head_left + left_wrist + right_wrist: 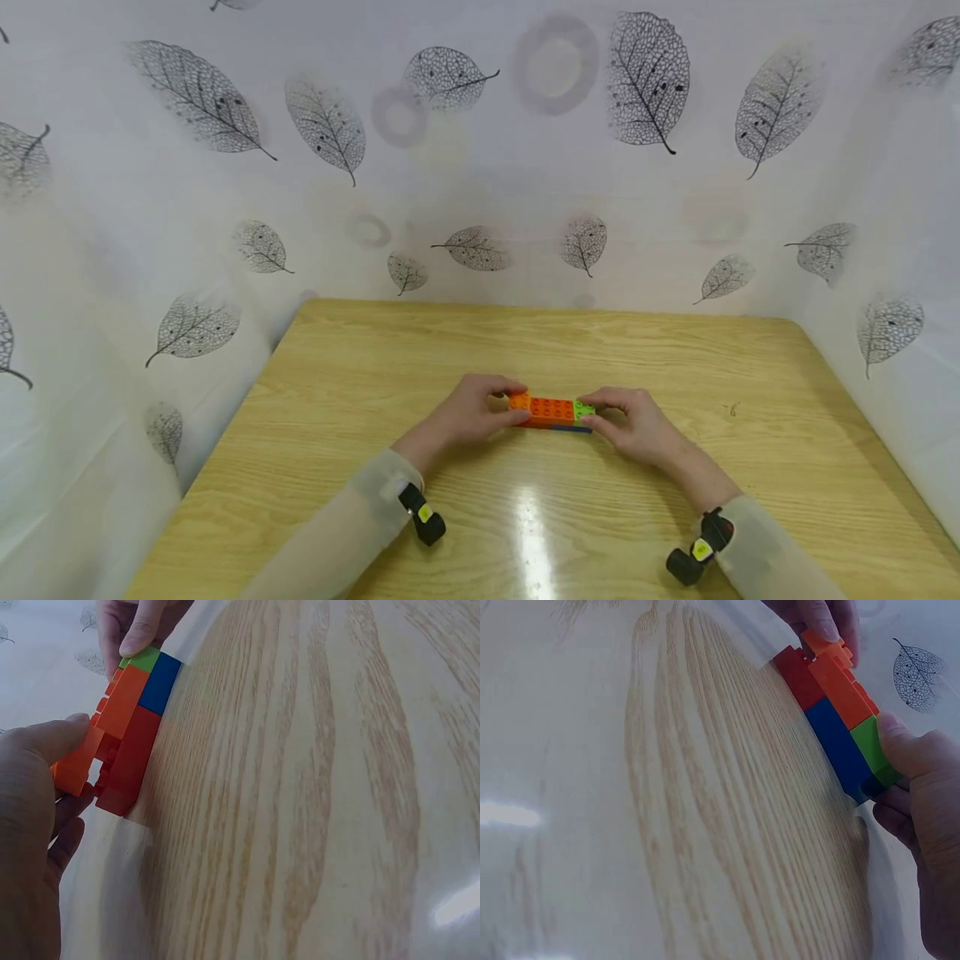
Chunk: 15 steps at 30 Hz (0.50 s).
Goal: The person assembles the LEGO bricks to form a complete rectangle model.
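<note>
My left hand (474, 410) pinches a small orange brick (78, 766) between thumb and fingers. In the left wrist view that brick is tilted over one end of a red brick (133, 769), with a gap showing below part of it. The red brick and a blue brick (838, 746) lie end to end as the bottom layer. A longer orange-red brick (552, 410) sits across both. On the blue brick's outer end is a small green brick (871, 750); my right hand (636, 427) holds it there with thumb and fingers.
The bricks rest on a wooden table (420, 350) with a glossy reflection near its front. Behind it and at both sides hangs a pale leaf-patterned cloth (510, 192). Each wrist wears a small black camera (423, 517).
</note>
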### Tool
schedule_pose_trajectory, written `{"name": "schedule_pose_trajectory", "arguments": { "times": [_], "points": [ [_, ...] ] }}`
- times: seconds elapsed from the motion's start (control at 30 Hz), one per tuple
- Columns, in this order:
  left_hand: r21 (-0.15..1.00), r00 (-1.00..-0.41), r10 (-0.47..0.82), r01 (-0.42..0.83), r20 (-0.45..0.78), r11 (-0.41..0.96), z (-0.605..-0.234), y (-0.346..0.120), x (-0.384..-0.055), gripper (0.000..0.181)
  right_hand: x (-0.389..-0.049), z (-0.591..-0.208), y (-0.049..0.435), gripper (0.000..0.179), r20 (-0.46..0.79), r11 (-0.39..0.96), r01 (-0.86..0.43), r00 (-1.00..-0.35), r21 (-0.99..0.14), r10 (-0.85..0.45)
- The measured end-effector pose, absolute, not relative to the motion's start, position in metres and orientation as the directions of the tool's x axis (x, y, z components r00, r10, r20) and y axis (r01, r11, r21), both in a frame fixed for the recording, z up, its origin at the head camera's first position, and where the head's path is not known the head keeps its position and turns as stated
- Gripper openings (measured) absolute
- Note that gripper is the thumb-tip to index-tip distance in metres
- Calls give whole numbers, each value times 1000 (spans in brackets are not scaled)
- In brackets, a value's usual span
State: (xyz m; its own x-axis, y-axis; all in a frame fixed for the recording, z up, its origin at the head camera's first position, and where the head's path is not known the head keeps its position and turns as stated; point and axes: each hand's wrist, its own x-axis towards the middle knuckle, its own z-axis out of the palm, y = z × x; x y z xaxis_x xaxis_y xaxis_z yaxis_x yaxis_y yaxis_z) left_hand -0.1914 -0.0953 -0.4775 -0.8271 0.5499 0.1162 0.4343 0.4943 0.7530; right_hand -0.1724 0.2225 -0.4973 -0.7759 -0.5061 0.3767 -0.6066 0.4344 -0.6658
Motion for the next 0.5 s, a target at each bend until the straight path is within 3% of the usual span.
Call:
{"name": "schedule_pose_trajectory", "arguments": {
  "times": [0.5],
  "points": [
    [739,-814,570,452,113,499,-483,-95,-192,42,-171,-496,223,26,349,456,-584,-792,-672,-501]
  ]
}}
